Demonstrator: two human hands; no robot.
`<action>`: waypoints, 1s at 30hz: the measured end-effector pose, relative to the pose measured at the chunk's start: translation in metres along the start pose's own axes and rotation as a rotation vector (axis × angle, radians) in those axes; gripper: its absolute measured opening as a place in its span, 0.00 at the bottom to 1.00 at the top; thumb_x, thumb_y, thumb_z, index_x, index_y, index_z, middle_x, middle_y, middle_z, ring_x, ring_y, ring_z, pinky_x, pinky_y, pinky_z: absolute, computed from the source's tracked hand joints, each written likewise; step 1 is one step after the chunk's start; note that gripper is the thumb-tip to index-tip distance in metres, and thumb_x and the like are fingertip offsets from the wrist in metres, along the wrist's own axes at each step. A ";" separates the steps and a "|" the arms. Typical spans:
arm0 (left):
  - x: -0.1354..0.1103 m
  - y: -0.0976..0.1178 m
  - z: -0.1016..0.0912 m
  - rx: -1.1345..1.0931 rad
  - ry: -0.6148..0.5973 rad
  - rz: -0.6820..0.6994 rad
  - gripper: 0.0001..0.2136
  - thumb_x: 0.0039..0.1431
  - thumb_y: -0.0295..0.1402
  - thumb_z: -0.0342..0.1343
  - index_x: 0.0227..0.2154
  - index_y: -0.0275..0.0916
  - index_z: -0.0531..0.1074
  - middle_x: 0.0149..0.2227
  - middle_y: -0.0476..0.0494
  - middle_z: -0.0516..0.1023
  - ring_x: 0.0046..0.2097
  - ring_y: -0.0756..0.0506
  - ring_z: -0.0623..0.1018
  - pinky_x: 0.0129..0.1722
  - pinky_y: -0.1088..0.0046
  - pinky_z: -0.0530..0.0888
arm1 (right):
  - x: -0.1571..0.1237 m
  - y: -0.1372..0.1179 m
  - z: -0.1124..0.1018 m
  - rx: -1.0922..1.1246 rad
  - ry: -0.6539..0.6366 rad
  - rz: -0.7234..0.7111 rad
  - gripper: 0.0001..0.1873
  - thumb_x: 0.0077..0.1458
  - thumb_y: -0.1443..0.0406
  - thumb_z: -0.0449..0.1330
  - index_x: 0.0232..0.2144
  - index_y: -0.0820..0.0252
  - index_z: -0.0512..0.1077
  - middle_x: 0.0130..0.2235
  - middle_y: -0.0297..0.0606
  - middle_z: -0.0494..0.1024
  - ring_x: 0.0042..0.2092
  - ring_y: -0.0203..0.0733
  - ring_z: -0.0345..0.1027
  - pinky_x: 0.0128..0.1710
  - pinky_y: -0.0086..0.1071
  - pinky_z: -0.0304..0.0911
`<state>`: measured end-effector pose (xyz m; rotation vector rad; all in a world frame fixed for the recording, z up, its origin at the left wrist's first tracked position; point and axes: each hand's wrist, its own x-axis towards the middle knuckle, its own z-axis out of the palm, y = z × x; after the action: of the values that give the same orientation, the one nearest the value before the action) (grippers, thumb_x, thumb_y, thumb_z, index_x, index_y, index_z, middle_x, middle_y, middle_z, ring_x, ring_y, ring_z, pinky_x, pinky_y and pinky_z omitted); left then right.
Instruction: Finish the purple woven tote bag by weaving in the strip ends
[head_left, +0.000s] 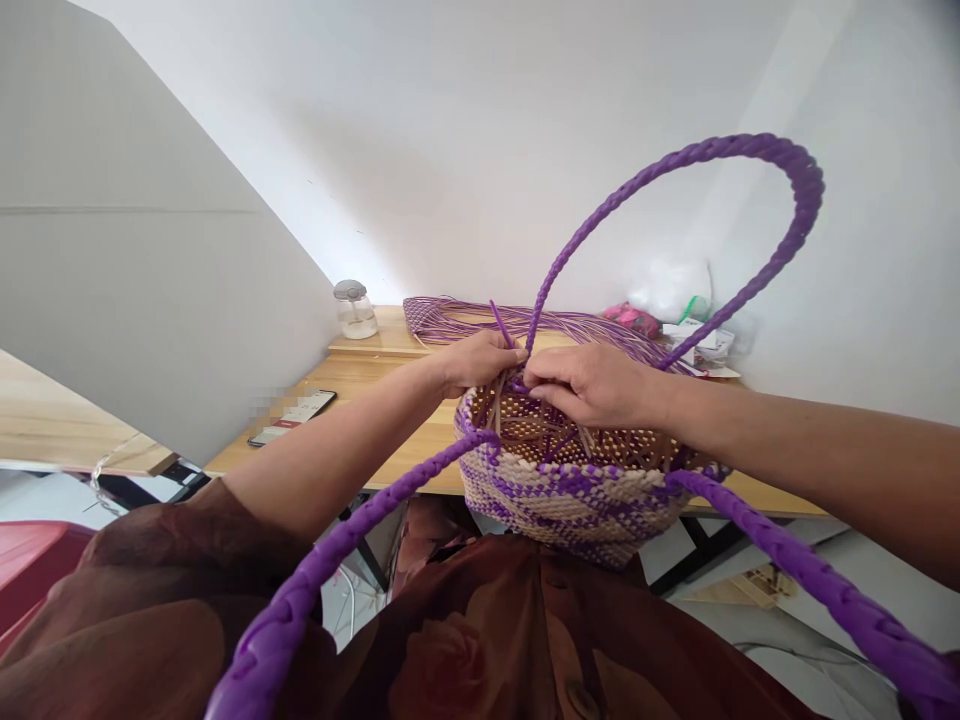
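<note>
A purple-and-cream woven basket (570, 495) rests on the person's lap at the near edge of the wooden bench (390, 400), its mouth open upward. Both hands meet at its far rim, where the far handle (750, 150) is rooted. The left hand (480, 362) is closed, pinching purple strands (501, 325) that stick up at the rim; the right hand (596, 385) is curled over the same spot, fingertips pressed onto the weave. It looks like the handle's base is being bound or tucked into the rim, and the next move would seem to call for pulling a strand tight while the other hand pins the knot.

Counting: one basket, two braided purple handles, the near handle (315, 580) looping toward the camera. Farther on the bench lie one coil of purple and cream strip (465, 318), one small glass jar (355, 310) at far left, one phone (296, 415), and a pile of bags (667, 300) at far right.
</note>
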<state>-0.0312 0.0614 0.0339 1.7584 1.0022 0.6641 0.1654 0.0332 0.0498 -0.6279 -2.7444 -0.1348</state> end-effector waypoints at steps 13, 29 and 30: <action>0.005 -0.005 0.001 -0.076 -0.031 0.006 0.07 0.59 0.31 0.54 0.32 0.34 0.75 0.27 0.46 0.78 0.31 0.50 0.74 0.36 0.74 0.70 | 0.003 -0.004 0.000 0.301 0.150 0.328 0.04 0.57 0.66 0.58 0.34 0.61 0.71 0.30 0.32 0.76 0.24 0.31 0.66 0.29 0.29 0.56; 0.012 -0.011 0.000 0.017 0.046 0.041 0.09 0.58 0.36 0.56 0.30 0.35 0.75 0.30 0.44 0.78 0.31 0.49 0.73 0.33 0.74 0.69 | 0.000 0.002 0.000 -0.106 0.183 0.248 0.05 0.58 0.67 0.57 0.29 0.61 0.68 0.30 0.37 0.71 0.33 0.39 0.63 0.34 0.32 0.54; 0.012 -0.012 0.000 0.019 0.044 0.043 0.09 0.59 0.36 0.55 0.31 0.35 0.76 0.31 0.44 0.79 0.31 0.49 0.73 0.33 0.74 0.69 | 0.000 0.003 0.000 -0.066 0.207 0.280 0.05 0.58 0.67 0.58 0.29 0.60 0.67 0.29 0.36 0.71 0.32 0.38 0.62 0.33 0.31 0.54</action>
<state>-0.0286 0.0739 0.0227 1.7927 1.0054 0.7253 0.1666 0.0358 0.0494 -0.9519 -2.4345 -0.2118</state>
